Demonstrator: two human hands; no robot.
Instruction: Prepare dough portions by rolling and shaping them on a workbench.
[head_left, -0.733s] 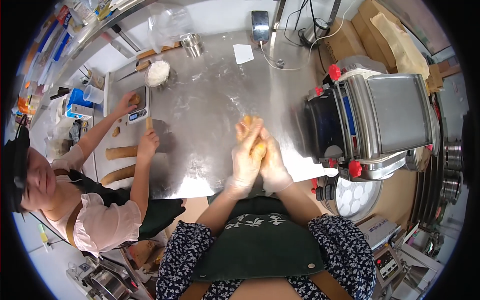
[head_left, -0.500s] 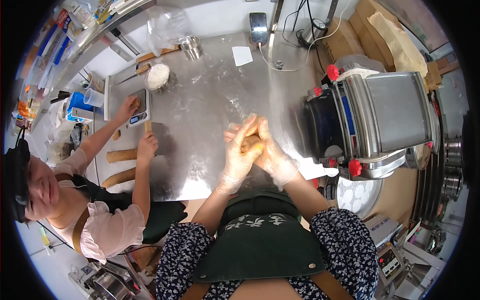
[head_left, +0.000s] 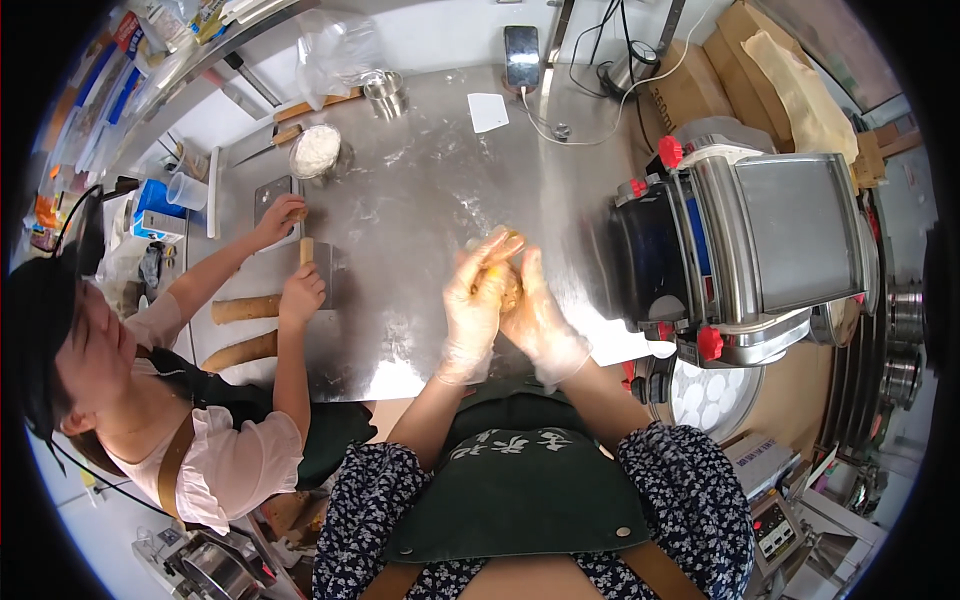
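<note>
Both my hands, in clear plastic gloves, meet above the near edge of the steel table [head_left: 420, 230]. Between them sits a small brownish lump of dough [head_left: 511, 292], partly hidden by the fingers. My left hand [head_left: 470, 318] is closed on its left side, fingers curled over the top. My right hand [head_left: 543, 325] cups it from the right with the fingers pointing up. A yellowish patch shows near my left thumb; I cannot tell whether it is dough or filling.
At left a co-worker holds a wooden-handled scraper [head_left: 307, 252] and a dough bit beside a scale [head_left: 272, 197]. Two dough logs [head_left: 246, 308] lie nearby. A flour bowl [head_left: 318, 152] and phone [head_left: 521, 58] stand farther back. A roller machine [head_left: 790, 235] occupies the right, above a tray of white discs [head_left: 705, 395].
My hands have parted slightly, and more of the dough shows between them. The co-worker's far hand has moved off the scale toward the scraper, holding a dough bit.
</note>
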